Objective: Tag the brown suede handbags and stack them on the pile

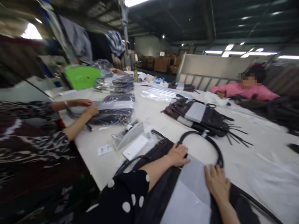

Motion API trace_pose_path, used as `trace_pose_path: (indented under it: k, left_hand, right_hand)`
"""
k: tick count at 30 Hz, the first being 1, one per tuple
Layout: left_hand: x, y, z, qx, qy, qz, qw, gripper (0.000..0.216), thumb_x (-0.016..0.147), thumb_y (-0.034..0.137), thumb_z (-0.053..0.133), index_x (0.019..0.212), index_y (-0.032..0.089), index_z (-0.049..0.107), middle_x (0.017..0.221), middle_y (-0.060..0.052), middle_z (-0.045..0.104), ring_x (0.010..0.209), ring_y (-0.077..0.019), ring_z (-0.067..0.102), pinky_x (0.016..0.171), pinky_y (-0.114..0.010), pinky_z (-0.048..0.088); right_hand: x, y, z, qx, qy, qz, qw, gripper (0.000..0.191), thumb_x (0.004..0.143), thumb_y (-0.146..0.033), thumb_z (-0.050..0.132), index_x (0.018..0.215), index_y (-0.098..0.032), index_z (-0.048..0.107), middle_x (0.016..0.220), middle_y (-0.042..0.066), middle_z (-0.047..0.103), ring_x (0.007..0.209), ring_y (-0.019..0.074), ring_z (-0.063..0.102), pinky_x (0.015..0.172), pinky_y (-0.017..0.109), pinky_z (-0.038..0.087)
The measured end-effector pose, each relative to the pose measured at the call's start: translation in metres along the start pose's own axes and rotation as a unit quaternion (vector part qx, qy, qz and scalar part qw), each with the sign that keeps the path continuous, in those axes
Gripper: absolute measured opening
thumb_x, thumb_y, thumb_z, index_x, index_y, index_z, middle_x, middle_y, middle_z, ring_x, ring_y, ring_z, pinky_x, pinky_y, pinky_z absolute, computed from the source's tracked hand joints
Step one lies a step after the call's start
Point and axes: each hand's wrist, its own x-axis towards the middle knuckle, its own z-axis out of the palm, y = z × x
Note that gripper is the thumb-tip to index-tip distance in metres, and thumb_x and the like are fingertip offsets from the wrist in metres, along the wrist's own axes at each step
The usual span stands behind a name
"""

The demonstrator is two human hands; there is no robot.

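A dark bag [161, 186] with a grey-white panel [193, 189] lies flat on the white table [233, 146] right in front of me. My left hand [178, 154] rests flat on the bag's top edge beside its black looped handle [211, 143], fingers together and stretched. On the grey panel my right hand [217, 183] lies palm down with its fingers extended. Neither hand grips anything.
A co-worker's two hands [90, 107] at the left press on a stack of plastic-wrapped bags [116, 109]. A tape dispenser [128, 133], a white card [135, 147] and labels lie near me. More bags [198, 115] sit mid-table; a person in pink [247, 90] is opposite.
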Motion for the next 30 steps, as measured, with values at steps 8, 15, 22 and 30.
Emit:
trace_pose_path:
  k: [8, 15, 22, 30]
  left_hand:
    - [0.0, -0.005, -0.04, 0.0, -0.072, 0.004, 0.997, 0.06, 0.084, 0.038, 0.035, 0.137, 0.014, 0.021, 0.143, -0.011, 0.027, 0.131, -0.0237, 0.024, 0.103, -0.041, 0.024]
    - [-0.085, -0.023, -0.084, 0.038, -0.04, -0.002, 0.998, 0.048, 0.08, 0.026, 0.042, 0.126, 0.012, 0.038, 0.137, -0.016, 0.034, 0.13, -0.0286, 0.025, 0.103, -0.044, 0.024]
    - [-0.151, -0.041, -0.082, -0.008, 0.002, -0.084, 0.996, 0.049, 0.076, 0.031, 0.049, 0.121, 0.015, 0.043, 0.12, -0.011, 0.053, 0.11, -0.0225, 0.05, 0.089, -0.03, 0.04]
    - [-0.148, -0.057, -0.076, -0.086, -0.073, -0.24, 0.964, 0.039, 0.062, 0.051, 0.058, 0.081, 0.017, 0.06, 0.079, -0.005, 0.064, 0.077, -0.0224, 0.06, 0.062, -0.026, 0.041]
  right_hand:
    - [0.004, 0.024, -0.037, 0.036, -0.142, 0.117, 0.982, 0.046, 0.088, -0.04, 0.029, 0.127, -0.02, 0.044, 0.136, 0.012, 0.038, 0.128, 0.0271, 0.029, 0.098, 0.054, 0.027]
    - [-0.056, 0.031, -0.098, 0.012, -0.171, 0.049, 0.984, 0.047, 0.085, -0.034, 0.039, 0.127, -0.015, 0.044, 0.137, 0.014, 0.037, 0.128, 0.0259, 0.03, 0.101, 0.046, 0.028]
    - [-0.156, 0.022, -0.108, -0.024, -0.155, 0.055, 0.986, 0.048, 0.086, -0.038, 0.036, 0.127, -0.013, 0.043, 0.135, 0.016, 0.039, 0.127, 0.0272, 0.033, 0.1, 0.047, 0.031]
    - [-0.173, 0.031, -0.094, 0.05, -0.126, 0.053, 0.989, 0.053, 0.088, -0.043, 0.029, 0.127, -0.01, 0.043, 0.131, 0.016, 0.043, 0.123, 0.0238, 0.039, 0.101, 0.041, 0.035]
